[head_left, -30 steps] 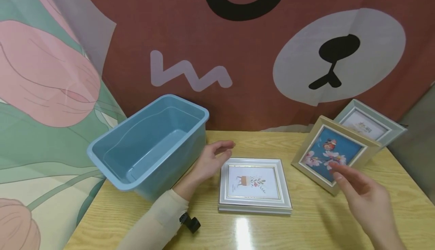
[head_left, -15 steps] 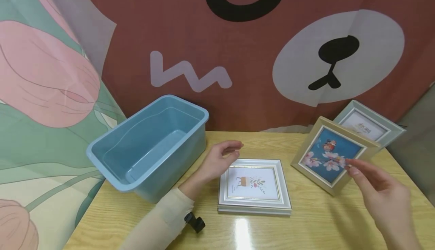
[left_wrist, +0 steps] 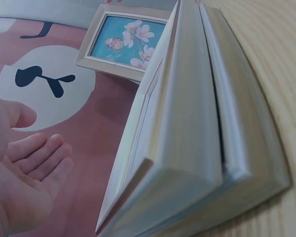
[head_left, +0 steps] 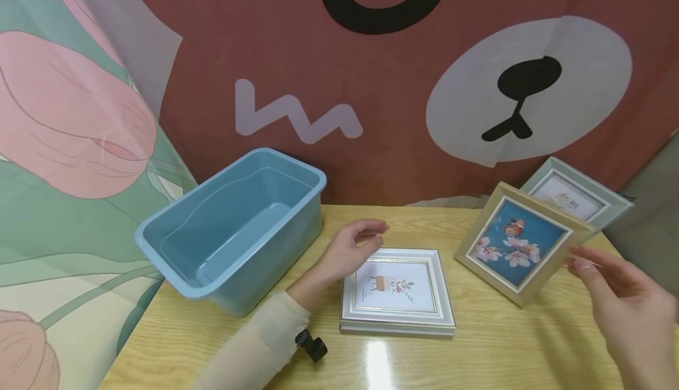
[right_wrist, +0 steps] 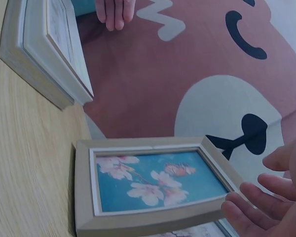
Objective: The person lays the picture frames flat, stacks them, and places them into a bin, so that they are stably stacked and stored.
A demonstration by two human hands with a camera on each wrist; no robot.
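Observation:
My left hand point(head_left: 352, 254) hovers over the back left corner of a white picture frame point(head_left: 395, 287) lying flat, its fingers loosely bent and holding nothing. In the left wrist view, that white frame point(left_wrist: 182, 103) rests on a second frame point(left_wrist: 246, 123). At the right, a tan picture frame point(head_left: 520, 243) with a bird and pink blossoms on blue stands tilted back. My right hand point(head_left: 631, 301) is beside its right edge, fingers relaxed and slightly spread. Whether the fingertips touch the frame, I cannot tell. Partly hidden behind it is a pale grey-green picture frame point(head_left: 610, 201).
A deep blue plastic bin point(head_left: 283, 260) stands at the left of the wooden table point(head_left: 424, 360), with nothing visible inside. A cloth with a printed bear point(head_left: 392, 83) hangs behind the table. A black wrist camera point(head_left: 312, 346) sits on the left sleeve.
My right hand has moved right, from in front of the tan frame to beside its right edge. My left hand has shifted slightly right over the white frame. The frames have stayed put.

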